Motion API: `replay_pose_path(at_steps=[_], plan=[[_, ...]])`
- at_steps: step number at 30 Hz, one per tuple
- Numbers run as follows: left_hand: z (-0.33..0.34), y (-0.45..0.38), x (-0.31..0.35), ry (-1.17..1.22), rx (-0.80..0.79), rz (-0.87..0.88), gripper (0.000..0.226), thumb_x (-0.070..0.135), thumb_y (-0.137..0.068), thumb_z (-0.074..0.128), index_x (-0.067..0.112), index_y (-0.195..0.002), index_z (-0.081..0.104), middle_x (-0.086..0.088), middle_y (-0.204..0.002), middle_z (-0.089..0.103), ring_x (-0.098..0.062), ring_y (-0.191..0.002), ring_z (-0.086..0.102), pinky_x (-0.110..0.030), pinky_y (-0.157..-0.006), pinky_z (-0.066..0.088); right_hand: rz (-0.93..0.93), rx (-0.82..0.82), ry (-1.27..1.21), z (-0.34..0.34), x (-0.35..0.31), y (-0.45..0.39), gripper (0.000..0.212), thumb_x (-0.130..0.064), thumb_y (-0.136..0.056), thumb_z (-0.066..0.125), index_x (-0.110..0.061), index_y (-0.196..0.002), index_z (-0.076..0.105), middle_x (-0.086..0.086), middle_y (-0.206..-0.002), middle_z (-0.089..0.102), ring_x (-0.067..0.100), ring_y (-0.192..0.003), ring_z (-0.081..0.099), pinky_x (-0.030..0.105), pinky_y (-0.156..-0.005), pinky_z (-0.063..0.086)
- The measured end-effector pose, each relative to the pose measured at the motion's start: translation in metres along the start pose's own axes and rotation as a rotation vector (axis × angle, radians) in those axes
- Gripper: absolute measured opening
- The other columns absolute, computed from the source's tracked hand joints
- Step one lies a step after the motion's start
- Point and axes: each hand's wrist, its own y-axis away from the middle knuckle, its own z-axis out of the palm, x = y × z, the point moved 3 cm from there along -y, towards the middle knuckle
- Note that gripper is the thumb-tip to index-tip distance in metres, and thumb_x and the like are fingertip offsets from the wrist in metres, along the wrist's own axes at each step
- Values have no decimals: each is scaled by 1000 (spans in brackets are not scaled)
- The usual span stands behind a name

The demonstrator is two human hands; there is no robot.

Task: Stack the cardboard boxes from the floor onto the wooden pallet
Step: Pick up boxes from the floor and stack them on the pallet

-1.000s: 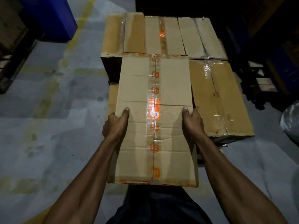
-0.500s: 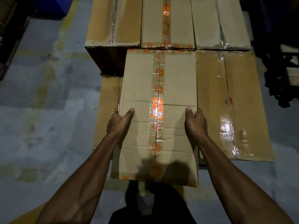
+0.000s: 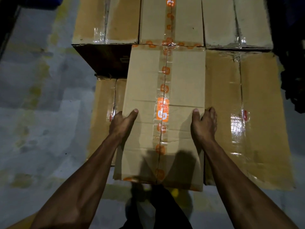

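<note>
A long cardboard box (image 3: 145, 90) sealed with orange-printed tape lies lengthwise in front of me on the stack. My left hand (image 3: 121, 123) grips its left side and my right hand (image 3: 203, 124) its right side, thumbs on top. Its far end touches a back row of boxes (image 3: 171, 22). A wide box (image 3: 257, 113) with clear tape lies flush on its right. On its left a lower box (image 3: 103, 113) shows one layer down. The wooden pallet is hidden under the boxes.
Grey concrete floor (image 3: 41, 113) with faded yellow paint stretches to the left. Dark clutter (image 3: 295, 80) stands at the right edge. A gap (image 3: 105, 60) in the top layer sits left of the held box. My dark trousers (image 3: 158, 210) show below the box.
I have leaned closer over the stack, so the boxes fill more of the view. The held box has slid forward against the back row and beside the right box.
</note>
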Motion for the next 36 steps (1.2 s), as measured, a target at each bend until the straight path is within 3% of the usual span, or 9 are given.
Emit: replay_pose_path(at_steps=[3, 7, 10, 15, 19, 23, 31, 36], plan=[[14, -17, -1, 37, -10, 32, 45, 57, -89, 66, 18, -111, 66, 2, -104, 68, -24, -102, 65, -31, -86, 48, -44, -31, 51, 10, 3, -7, 72, -42, -106, 39, -8, -160, 7, 9, -169, -1, 23, -156, -4, 41, -124, -3], [33, -38, 3, 68, -78, 31, 54, 45, -96, 63, 8, -135, 57, 0, -117, 61, -19, -113, 58, -28, -90, 41, -184, -26, 427, 29, 18, -3, 80, -49, -100, 38, -9, -160, 3, 14, -168, -12, 29, -154, -13, 45, -122, -9], [35, -53, -3, 109, -136, 26, 53, 44, -94, 67, 7, -131, 62, -11, -121, 69, -30, -112, 65, -34, -92, 51, -213, -28, 543, 36, 22, -2, 80, -54, -101, 25, -7, -160, -1, 16, -166, -18, 30, -153, -18, 46, -121, -11], [35, -51, 0, 96, -99, 72, 52, 42, -92, 71, 8, -130, 60, -12, -121, 69, -31, -110, 65, -41, -96, 54, -228, -56, 601, 33, 22, -1, 79, -57, -102, 22, -8, -161, -2, 16, -165, -20, 30, -153, -19, 46, -122, -10], [38, -43, 8, -133, 5, 170, 71, 43, -91, 70, 9, -146, 39, -15, -139, 57, -36, -124, 56, -43, -102, 49, -251, -120, 615, 29, 30, 11, 78, -58, -102, 19, -12, -161, -5, 14, -165, -22, 28, -153, -19, 45, -122, -9], [40, -16, -12, -315, -61, 247, 93, 45, -91, 69, 14, -159, 12, -12, -161, 29, -37, -143, 38, -50, -113, 40, -263, -190, 615, 26, 45, 41, 77, -57, -103, 22, -14, -161, -5, 11, -166, -19, 28, -153, -18, 44, -122, -9], [17, 56, -85, -654, -196, 385, 102, 51, -92, 65, 6, -160, 5, -15, -168, 8, -34, -152, 20, -46, -121, 28, -349, -338, 704, 5, 90, 104, 79, -56, -103, 32, -16, -162, -1, 6, -168, -11, 27, -154, -13, 43, -123, -2], [11, 79, -105, -652, -282, 392, 116, 44, -87, 75, 9, -160, -7, -11, -169, -9, -29, -155, 7, -37, -122, 16, -415, -423, 794, -1, 112, 127, 111, -67, -88, 57, -15, -160, -9, 6, -167, -19, 30, -153, -17, 44, -124, -1]])
